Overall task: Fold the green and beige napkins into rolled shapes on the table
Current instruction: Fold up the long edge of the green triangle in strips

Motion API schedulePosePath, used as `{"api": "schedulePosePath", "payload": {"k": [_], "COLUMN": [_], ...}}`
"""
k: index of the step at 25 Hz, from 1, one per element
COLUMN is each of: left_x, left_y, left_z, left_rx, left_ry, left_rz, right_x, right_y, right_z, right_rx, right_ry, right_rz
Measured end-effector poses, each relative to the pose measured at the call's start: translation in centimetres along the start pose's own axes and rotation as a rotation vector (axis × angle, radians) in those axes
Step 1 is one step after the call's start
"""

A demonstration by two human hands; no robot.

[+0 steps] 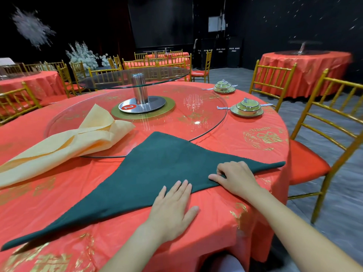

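Observation:
A dark green napkin [149,169] lies flat on the red tablecloth, folded into a wide triangle with its apex pointing away from me. My left hand [172,207] rests palm-down with fingers spread on the napkin's near folded edge. My right hand [233,177] sits further right on the same edge, its fingers curled and pinching the fold. A beige napkin [78,140] lies loosely folded to the left, partly on the glass turntable.
A glass lazy Susan [206,118] with a steel post and a raised glass disc [135,76] fills the table's middle. Two green lidded bowl settings [247,109] [224,87] stand at the right. A gold chair [322,138] stands close on the right; more tables and chairs are behind.

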State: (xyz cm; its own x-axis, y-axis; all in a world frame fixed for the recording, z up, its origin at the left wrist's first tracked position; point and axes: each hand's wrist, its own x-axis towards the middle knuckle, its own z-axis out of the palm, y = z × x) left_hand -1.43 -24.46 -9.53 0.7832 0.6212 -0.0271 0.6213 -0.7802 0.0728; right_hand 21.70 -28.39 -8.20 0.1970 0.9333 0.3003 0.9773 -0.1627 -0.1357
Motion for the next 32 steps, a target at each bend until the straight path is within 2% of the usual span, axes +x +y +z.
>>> {"api": "schedulePosePath", "payload": {"k": [6,11,17,23,27,32], "left_x": [0.0,1.1,6.1,7.8,7.6,7.6], "left_y": [0.1,2.5,8.3,8.9,9.1,9.0], "left_z": [-0.1,-1.1,-0.4,1.0,1.0,1.1], "left_rx": [-0.015,-0.006,-0.045,-0.08,-0.081,-0.081], "left_ry": [0.002,-0.042,0.052,0.073,0.1,0.118], "left_rz": [0.002,-0.064,0.076,0.037,0.032,0.028], "right_x": [-0.8,0.2,0.3,0.1,0.5,0.3], "right_y": [5.4,5.9,6.0,6.6,7.8,10.5], "right_z": [-1.5,-1.1,-1.0,-0.5,-0.8,-1.0], "right_rx": [-0.044,-0.097,-0.126,-0.019,-0.107,-0.171], "right_ry": [-0.02,-0.089,-0.098,-0.037,-0.004,0.018], "right_rz": [0.147,0.126,0.12,0.185,0.183,0.306]}}
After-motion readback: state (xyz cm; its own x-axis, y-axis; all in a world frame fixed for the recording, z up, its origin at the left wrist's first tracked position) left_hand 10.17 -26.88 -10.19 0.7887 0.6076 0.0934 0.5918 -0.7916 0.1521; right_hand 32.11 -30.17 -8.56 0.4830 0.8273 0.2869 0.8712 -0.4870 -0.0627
